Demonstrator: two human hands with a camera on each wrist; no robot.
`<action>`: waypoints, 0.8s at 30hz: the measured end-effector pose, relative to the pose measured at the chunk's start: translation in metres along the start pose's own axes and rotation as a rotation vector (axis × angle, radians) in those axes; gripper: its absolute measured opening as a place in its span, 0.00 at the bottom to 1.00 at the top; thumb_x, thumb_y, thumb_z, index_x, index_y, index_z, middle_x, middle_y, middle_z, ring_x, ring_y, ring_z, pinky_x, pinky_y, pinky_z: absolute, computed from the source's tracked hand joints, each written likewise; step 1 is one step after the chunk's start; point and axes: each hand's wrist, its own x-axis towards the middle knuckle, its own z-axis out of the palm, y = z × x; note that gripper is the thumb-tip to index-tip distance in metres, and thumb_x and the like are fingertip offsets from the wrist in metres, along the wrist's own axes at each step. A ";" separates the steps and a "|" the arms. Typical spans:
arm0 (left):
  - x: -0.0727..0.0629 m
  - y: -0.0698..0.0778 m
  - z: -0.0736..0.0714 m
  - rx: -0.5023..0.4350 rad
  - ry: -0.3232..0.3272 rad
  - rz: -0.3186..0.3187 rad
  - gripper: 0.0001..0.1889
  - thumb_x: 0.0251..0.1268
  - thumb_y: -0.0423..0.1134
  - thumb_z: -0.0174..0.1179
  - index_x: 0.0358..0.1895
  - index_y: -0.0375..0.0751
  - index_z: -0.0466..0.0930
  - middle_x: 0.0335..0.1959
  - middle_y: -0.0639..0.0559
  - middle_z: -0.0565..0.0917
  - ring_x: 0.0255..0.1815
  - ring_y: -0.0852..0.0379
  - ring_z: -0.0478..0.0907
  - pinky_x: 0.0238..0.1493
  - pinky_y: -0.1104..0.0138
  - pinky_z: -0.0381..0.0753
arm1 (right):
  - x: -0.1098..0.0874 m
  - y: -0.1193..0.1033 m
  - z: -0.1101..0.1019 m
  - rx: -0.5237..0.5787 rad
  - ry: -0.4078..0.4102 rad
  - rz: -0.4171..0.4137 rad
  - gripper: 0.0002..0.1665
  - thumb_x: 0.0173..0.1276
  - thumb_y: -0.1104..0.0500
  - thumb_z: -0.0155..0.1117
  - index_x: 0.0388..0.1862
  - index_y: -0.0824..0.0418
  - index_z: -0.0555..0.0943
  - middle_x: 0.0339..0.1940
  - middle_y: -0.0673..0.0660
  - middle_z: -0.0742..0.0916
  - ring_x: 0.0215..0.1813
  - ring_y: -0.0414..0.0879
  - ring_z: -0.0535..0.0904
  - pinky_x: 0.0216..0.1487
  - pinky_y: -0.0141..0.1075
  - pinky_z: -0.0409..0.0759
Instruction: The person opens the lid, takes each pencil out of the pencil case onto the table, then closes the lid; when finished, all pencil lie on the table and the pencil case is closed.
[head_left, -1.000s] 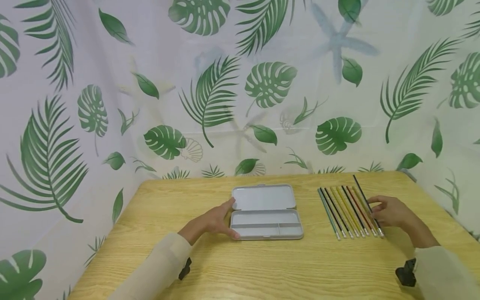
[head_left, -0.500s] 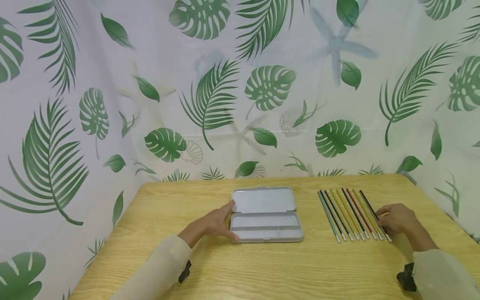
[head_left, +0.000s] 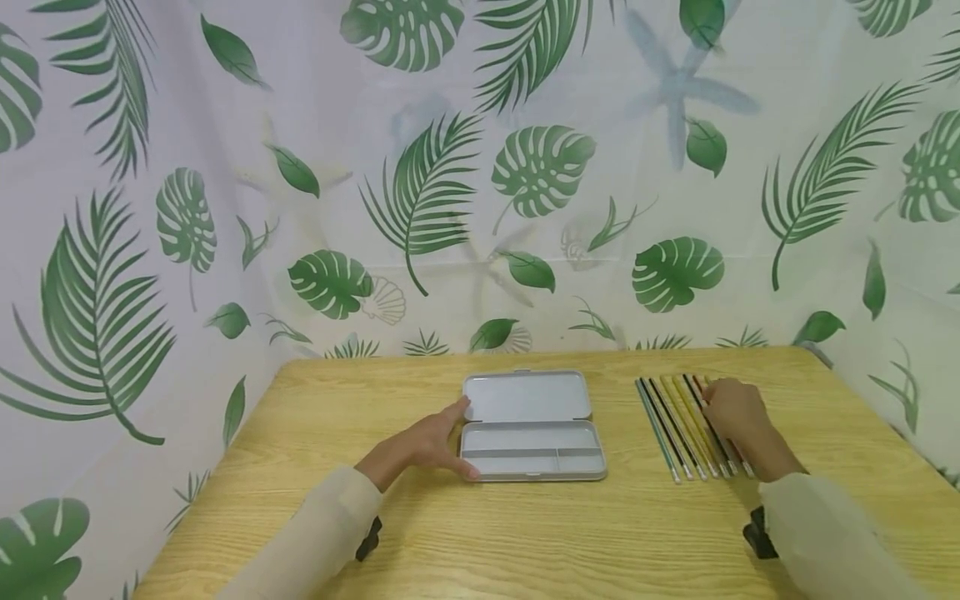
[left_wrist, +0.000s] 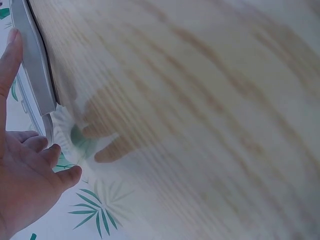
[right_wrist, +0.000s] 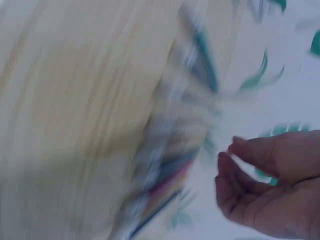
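Two hands: both are seen over the bench (head_left: 525, 533).
Left grip (head_left: 423, 444): fingers straight, laid against the open grey case (head_left: 532, 425).
Right grip (head_left: 731, 410): rested on the pencil row (head_left: 678, 425); closure cannot be told.
Pencils: laid right of case.

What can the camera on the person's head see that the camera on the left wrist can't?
Only the head view shows the row of coloured pencils, the right hand over their right side, and the whole open pencil case with its lid laid back. Only the left wrist view shows, close up, the palm and loosely curled fingers beside the case's thin grey edge. Both show the left hand against the case's left end, the wooden table and the leaf-print curtain.
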 end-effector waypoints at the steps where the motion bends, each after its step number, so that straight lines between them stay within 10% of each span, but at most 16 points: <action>1: -0.001 0.000 0.000 -0.004 0.000 -0.002 0.66 0.40 0.58 0.75 0.76 0.39 0.37 0.78 0.43 0.44 0.78 0.46 0.45 0.77 0.54 0.51 | 0.006 -0.011 0.003 0.049 0.014 -0.002 0.14 0.65 0.67 0.53 0.42 0.78 0.80 0.40 0.74 0.84 0.32 0.58 0.82 0.31 0.46 0.81; 7: -0.001 -0.001 0.000 -0.014 0.006 0.000 0.66 0.39 0.59 0.74 0.77 0.41 0.37 0.78 0.45 0.44 0.78 0.47 0.45 0.77 0.55 0.51 | 0.033 -0.075 0.022 0.314 0.040 -0.038 0.17 0.70 0.61 0.54 0.48 0.76 0.79 0.39 0.71 0.85 0.34 0.57 0.82 0.35 0.47 0.82; 12: -0.001 -0.003 0.002 -0.019 0.006 0.007 0.66 0.39 0.59 0.74 0.77 0.41 0.36 0.78 0.45 0.43 0.78 0.47 0.44 0.77 0.55 0.50 | 0.050 -0.111 0.039 0.381 -0.025 -0.041 0.21 0.72 0.58 0.53 0.18 0.66 0.70 0.13 0.54 0.73 0.18 0.43 0.66 0.21 0.33 0.68; 16: 0.000 -0.002 0.002 -0.002 0.012 0.028 0.66 0.40 0.59 0.74 0.76 0.40 0.37 0.78 0.44 0.43 0.78 0.47 0.44 0.77 0.56 0.50 | 0.058 -0.117 0.048 0.378 -0.045 0.029 0.25 0.68 0.60 0.54 0.13 0.55 0.58 0.11 0.47 0.59 0.17 0.39 0.53 0.20 0.29 0.55; 21: -0.001 -0.002 0.001 0.114 0.048 0.023 0.69 0.37 0.64 0.73 0.76 0.40 0.34 0.78 0.44 0.42 0.78 0.47 0.44 0.77 0.51 0.48 | 0.060 -0.110 0.054 0.479 -0.084 0.031 0.07 0.62 0.67 0.55 0.27 0.71 0.75 0.19 0.57 0.77 0.21 0.42 0.69 0.22 0.30 0.68; 24: -0.003 -0.001 -0.001 0.193 0.095 0.013 0.72 0.34 0.67 0.72 0.76 0.38 0.32 0.78 0.43 0.40 0.78 0.46 0.43 0.76 0.45 0.47 | 0.061 -0.106 0.054 0.600 -0.104 0.022 0.15 0.63 0.68 0.58 0.45 0.79 0.75 0.34 0.67 0.83 0.30 0.47 0.80 0.28 0.34 0.79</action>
